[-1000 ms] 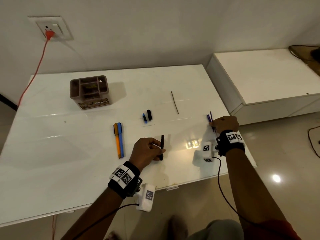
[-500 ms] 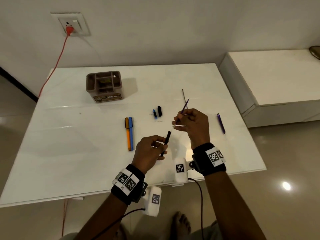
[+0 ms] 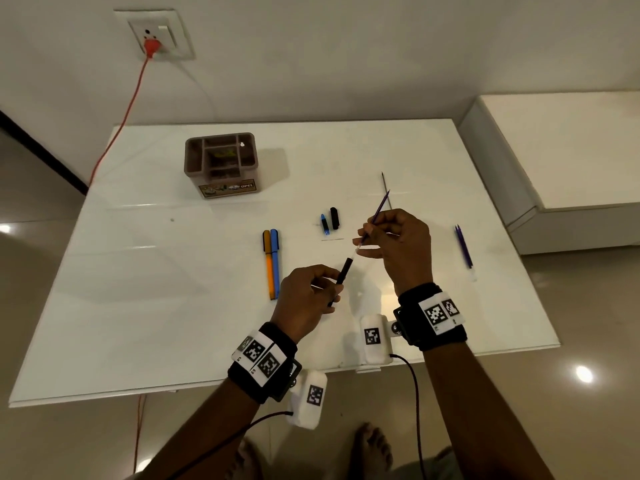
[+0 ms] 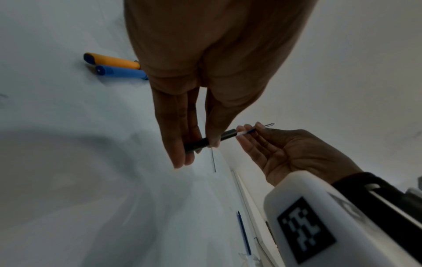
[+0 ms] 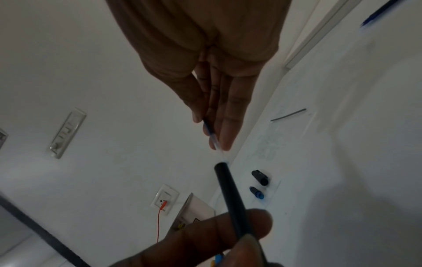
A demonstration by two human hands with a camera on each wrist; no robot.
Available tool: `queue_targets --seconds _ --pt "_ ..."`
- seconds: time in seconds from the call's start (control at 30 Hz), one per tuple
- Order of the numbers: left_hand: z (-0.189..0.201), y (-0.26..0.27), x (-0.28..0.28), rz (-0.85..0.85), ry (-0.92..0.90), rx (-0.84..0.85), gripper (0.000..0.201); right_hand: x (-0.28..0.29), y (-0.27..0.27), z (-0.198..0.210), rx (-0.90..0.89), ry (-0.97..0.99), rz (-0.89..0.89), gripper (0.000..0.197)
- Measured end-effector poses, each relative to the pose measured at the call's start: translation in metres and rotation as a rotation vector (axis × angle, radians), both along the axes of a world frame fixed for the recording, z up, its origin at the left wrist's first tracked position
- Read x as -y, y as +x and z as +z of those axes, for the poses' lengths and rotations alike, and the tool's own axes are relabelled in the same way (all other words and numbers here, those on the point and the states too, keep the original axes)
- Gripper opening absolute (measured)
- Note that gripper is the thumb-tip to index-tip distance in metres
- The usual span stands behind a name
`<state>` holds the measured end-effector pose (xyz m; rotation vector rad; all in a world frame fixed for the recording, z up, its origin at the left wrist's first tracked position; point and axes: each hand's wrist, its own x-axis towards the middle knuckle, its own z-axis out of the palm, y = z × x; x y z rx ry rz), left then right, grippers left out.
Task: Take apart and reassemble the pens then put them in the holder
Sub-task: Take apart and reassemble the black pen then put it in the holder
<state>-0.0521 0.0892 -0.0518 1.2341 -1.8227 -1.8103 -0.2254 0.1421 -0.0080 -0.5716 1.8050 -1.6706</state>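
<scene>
My left hand [image 3: 323, 289] pinches a black pen barrel [image 3: 343, 271] above the white table [image 3: 138, 306], its open end pointing up and right. My right hand [image 3: 369, 237] pinches a thin blue refill [image 3: 380, 206], whose clear lower end meets the barrel's mouth [image 5: 221, 163]. The left wrist view shows the refill [image 4: 247, 131] entering the barrel [image 4: 206, 140]. A black cap [image 3: 334, 217] and a small blue piece [image 3: 325, 224] lie beyond the hands. An orange pen [image 3: 268, 263] and a blue pen [image 3: 275, 261] lie side by side at the left. The brown holder [image 3: 221, 164] stands at the back.
Two blue refills [image 3: 464, 247] lie near the table's right edge. A thin dark refill [image 3: 386, 188] lies behind my right hand. A white low cabinet [image 3: 571, 150] stands to the right. An orange cable [image 3: 128, 109] runs from the wall socket [image 3: 154, 34].
My right hand came in from the table's right edge with one blue refill and brought its end to the barrel's mouth. My left hand lifted and tilted the barrel toward it.
</scene>
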Motion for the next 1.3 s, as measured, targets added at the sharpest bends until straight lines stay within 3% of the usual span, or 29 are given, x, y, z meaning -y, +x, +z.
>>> queue_targets --seconds 0.3,0.5,1.1,1.3 --pt "-0.001 -0.003 0.008 0.018 -0.007 -0.003 0.015 0.007 0.002 -0.004 -0.031 0.003 0.029 0.012" --pt "0.002 -0.004 0.011 0.044 0.035 -0.071 0.015 0.011 0.009 -0.017 -0.144 0.142 0.153 0.016" --pt "0.003 -0.004 0.016 0.033 0.114 -0.025 0.017 0.023 0.023 -0.018 -0.01 0.107 0.103 0.014" --pt "-0.001 0.0 0.027 0.09 0.083 -0.03 0.014 0.037 0.01 -0.031 -0.086 0.21 0.084 0.018"
